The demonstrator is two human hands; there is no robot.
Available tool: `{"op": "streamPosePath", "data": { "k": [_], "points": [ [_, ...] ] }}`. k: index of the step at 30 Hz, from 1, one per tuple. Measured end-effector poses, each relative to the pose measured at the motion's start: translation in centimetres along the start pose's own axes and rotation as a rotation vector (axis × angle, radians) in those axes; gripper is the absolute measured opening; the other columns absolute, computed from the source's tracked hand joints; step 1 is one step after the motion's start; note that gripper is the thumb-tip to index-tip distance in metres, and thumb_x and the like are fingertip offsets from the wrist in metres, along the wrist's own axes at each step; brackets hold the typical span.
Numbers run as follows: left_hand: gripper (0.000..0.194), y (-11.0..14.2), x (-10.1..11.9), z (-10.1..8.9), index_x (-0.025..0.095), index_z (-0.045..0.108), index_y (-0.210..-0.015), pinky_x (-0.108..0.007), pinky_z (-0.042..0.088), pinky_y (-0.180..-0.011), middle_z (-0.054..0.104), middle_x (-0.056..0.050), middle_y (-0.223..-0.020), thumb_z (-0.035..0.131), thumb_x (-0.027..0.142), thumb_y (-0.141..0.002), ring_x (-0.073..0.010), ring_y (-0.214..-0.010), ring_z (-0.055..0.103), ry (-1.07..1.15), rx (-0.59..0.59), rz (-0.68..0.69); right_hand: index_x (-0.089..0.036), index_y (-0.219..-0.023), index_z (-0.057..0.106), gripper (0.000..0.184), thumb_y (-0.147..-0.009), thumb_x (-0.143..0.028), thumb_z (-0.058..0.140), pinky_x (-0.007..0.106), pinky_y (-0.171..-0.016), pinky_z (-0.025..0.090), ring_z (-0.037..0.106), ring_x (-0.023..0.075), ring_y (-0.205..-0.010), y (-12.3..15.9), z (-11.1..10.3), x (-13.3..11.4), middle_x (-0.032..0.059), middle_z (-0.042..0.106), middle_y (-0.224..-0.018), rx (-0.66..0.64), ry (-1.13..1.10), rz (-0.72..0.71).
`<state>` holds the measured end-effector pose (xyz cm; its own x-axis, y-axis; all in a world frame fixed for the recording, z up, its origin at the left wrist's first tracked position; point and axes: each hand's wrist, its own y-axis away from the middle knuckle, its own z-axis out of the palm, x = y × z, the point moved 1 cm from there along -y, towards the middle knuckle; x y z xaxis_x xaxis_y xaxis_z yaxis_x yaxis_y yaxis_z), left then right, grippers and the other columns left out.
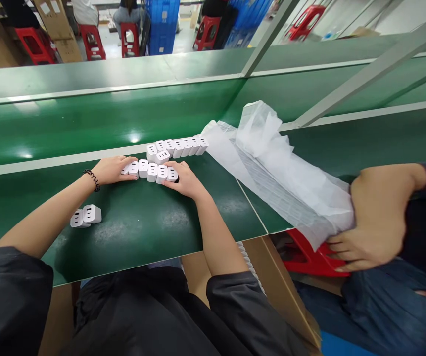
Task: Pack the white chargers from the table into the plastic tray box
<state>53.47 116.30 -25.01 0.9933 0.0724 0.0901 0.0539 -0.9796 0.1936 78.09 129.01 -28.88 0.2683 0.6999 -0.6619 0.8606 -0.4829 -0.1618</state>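
Observation:
A row of several white charger blocks (152, 172), with dark port slots on their upward faces, stands on the green worktop. My left hand (114, 170) grips the row's left end, its fingers and thumb around the last blocks. At the right end, my right hand (185, 179) holds the outermost block between thumb and fingers. Just behind stands a second row of white charger blocks (177, 148), with one block (163, 156) tilted in front of it. Two more charger blocks (85, 216) sit near my left forearm.
White translucent wrapping sheets (287, 173) lie to the right, their near end under a co-worker's hand (376, 222). A green belt (86, 123) runs behind a pale rail. Below the worktop's edge is an open cardboard box (272, 277), beside a red stool (309, 257).

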Motion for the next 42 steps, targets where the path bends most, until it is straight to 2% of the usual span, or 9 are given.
{"op": "streamPosePath", "data": {
  "k": [9,14,17,20,26,30,34,38,42],
  "points": [
    [0.070,2.4,-2.2,-0.1,0.029,0.046,-0.140,-0.031,0.048,-0.084,0.062,-0.008,-0.131,0.049,0.072,-0.084,-0.0291,-0.116,0.061,0.020,-0.009,-0.040,-0.032,-0.148,0.042,0.067,-0.085,-0.037,0.064,0.054,-0.106,0.041,0.050,0.0322,-0.118,-1.6,3.0,-1.1,0.0015,0.053,-0.146,-0.042,-0.009,-0.095],
    [0.070,4.9,-4.3,-0.1,0.029,0.045,-0.141,-0.032,0.048,-0.084,0.063,-0.008,-0.131,0.050,0.070,-0.084,-0.0292,-0.114,0.062,0.021,-0.014,-0.126,-0.029,-0.156,0.023,0.092,-0.079,-0.045,0.070,0.054,-0.113,0.035,0.040,0.0342,-0.137,-4.6,4.5,-2.9,0.0077,0.043,-0.153,-0.176,-0.013,-0.102],
    [0.069,6.8,-6.3,0.3,0.030,0.045,-0.141,-0.032,0.048,-0.087,0.062,-0.007,-0.134,0.050,0.069,-0.084,-0.0286,-0.116,0.061,0.038,0.014,-0.178,-0.027,-0.156,0.024,0.092,-0.079,-0.051,0.069,0.055,-0.111,0.038,0.042,0.0370,-0.135,-6.1,5.3,-4.4,0.0109,0.046,-0.150,-0.213,0.057,-0.079],
    [0.070,9.5,-9.0,0.9,0.031,0.045,-0.141,-0.032,0.048,-0.086,0.062,-0.006,-0.134,0.049,0.071,-0.083,-0.0290,-0.115,0.062,0.040,0.052,-0.266,-0.028,-0.156,0.025,0.093,-0.079,-0.059,0.067,0.059,-0.107,0.041,0.043,0.0415,-0.134,-7.0,6.0,-6.2,0.0131,0.047,-0.148,-0.154,0.148,-0.063],
    [0.074,15.5,-15.2,1.6,0.031,0.048,-0.140,-0.035,0.048,-0.086,0.062,-0.007,-0.134,0.047,0.075,-0.081,-0.0316,-0.118,0.060,0.007,0.119,-0.437,-0.031,-0.154,0.029,0.088,-0.080,-0.063,0.065,0.062,-0.093,0.049,0.042,0.0472,-0.132,-9.5,8.6,-8.8,0.0141,0.033,-0.158,-0.054,0.281,-0.032],
    [0.072,18.6,-18.7,1.3,0.030,0.053,-0.136,-0.033,0.048,-0.084,0.065,-0.006,-0.129,0.049,0.075,-0.079,-0.0305,-0.113,0.062,0.027,0.124,-0.489,-0.031,-0.152,0.035,0.071,-0.089,-0.057,0.054,0.054,-0.081,0.054,0.055,0.0424,-0.117,-11.0,10.2,-9.1,0.0180,0.050,-0.144,-0.110,0.389,-0.055],
    [0.073,20.7,-20.3,0.9,0.031,0.053,-0.136,-0.033,0.047,-0.090,0.064,-0.005,-0.130,0.052,0.074,-0.077,-0.0287,-0.115,0.061,0.055,0.113,-0.513,-0.033,-0.152,0.036,0.061,-0.095,-0.052,0.046,0.047,-0.079,0.054,0.060,0.0368,-0.109,-10.7,10.3,-9.3,0.0158,0.062,-0.126,-0.144,0.472,-0.144],
    [0.077,22.8,-20.1,1.1,0.027,0.051,-0.140,-0.042,0.039,-0.107,0.059,-0.009,-0.136,0.052,0.073,-0.079,-0.0310,-0.127,0.051,0.002,0.275,-0.501,-0.034,-0.150,0.039,0.062,-0.092,-0.055,0.048,0.049,-0.077,0.053,0.057,0.0397,-0.111,-9.4,9.6,-9.4,0.0152,0.058,-0.133,-0.131,0.544,-0.215],
    [0.080,25.3,-20.0,3.0,0.025,0.046,-0.144,-0.045,0.034,-0.113,0.054,-0.011,-0.141,0.057,0.070,-0.079,-0.0316,-0.132,0.044,0.023,0.461,-0.629,-0.034,-0.153,0.032,0.063,-0.094,-0.052,0.043,0.042,-0.065,0.054,0.060,0.0366,-0.105,-8.5,9.5,-8.9,0.0140,0.059,-0.132,-0.146,0.564,-0.169]
  ]
}}
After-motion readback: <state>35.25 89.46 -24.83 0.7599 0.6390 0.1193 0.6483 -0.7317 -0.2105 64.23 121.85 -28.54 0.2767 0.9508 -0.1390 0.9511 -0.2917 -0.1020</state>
